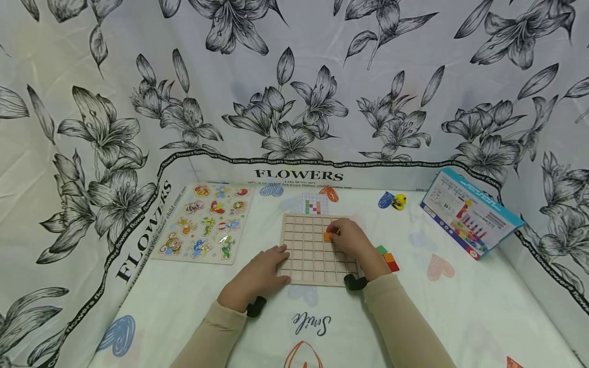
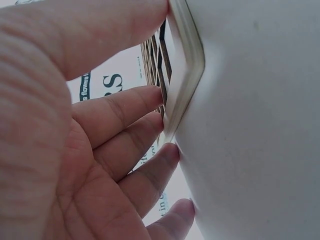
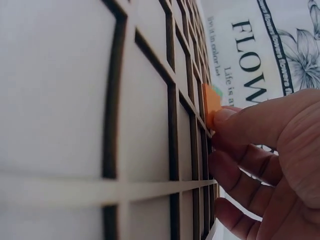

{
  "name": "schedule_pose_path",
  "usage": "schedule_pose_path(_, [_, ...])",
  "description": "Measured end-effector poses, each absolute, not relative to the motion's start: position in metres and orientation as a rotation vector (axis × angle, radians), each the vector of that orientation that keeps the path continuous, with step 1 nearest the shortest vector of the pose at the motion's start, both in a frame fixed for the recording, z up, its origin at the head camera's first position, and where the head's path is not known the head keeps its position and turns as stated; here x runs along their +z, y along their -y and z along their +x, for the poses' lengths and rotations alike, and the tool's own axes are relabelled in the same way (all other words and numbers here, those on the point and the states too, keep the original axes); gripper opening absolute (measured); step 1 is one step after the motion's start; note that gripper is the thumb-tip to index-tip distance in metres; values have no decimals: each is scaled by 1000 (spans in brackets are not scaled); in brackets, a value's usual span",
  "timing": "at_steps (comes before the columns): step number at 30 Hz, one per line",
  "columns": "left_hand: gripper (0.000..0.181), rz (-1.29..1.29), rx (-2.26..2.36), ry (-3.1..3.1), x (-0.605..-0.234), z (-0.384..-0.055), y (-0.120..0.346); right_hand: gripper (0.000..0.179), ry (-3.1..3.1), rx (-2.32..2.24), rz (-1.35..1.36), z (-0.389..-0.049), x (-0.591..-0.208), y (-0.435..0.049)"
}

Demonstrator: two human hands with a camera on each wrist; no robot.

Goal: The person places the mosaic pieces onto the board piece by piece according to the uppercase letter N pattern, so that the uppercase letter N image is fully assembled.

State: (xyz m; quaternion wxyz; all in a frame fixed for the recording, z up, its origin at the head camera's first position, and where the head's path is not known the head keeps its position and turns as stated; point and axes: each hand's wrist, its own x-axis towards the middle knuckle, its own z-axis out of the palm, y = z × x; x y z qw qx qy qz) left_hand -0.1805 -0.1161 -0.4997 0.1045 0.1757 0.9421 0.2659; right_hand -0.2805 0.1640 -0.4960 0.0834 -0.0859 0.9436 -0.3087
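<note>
A wooden grid board (image 1: 301,263) with square cells lies flat in front of me. My right hand (image 1: 353,240) pinches a small orange square tile (image 1: 327,236) between thumb and fingers over the upper right part of the grid. In the right wrist view the orange tile (image 3: 212,102) stands on edge against the grid lines, the thumb on its near side. At the board's left edge rests my left hand (image 1: 259,273), fingers spread and relaxed. Its fingertips (image 2: 155,95) touch the board's side near a corner, in the left wrist view.
Behind the board lies a small pattern card (image 1: 315,204) with coloured squares. Green, orange (image 1: 389,257) and red tiles sit beside my right forearm. An animal puzzle board (image 1: 193,214) lies at left. A box (image 1: 467,214) stands at right, near a small yellow toy (image 1: 399,201).
</note>
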Motion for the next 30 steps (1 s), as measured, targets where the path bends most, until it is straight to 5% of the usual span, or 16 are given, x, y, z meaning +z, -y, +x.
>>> schedule_pose_path(9, [70,513,784,-2764,-498,-179,115,14,-2853,-957,-261,-273,-491,-177])
schedule_pose_path(19, [71,483,750,-2775,-495,-179,116,30,-2844,-1025,75,-254,-480,-246])
schedule_pose_path(30, [70,499,750,-2768,-494,-178,114,30,-2805,-890,-75,-244,-496,-252])
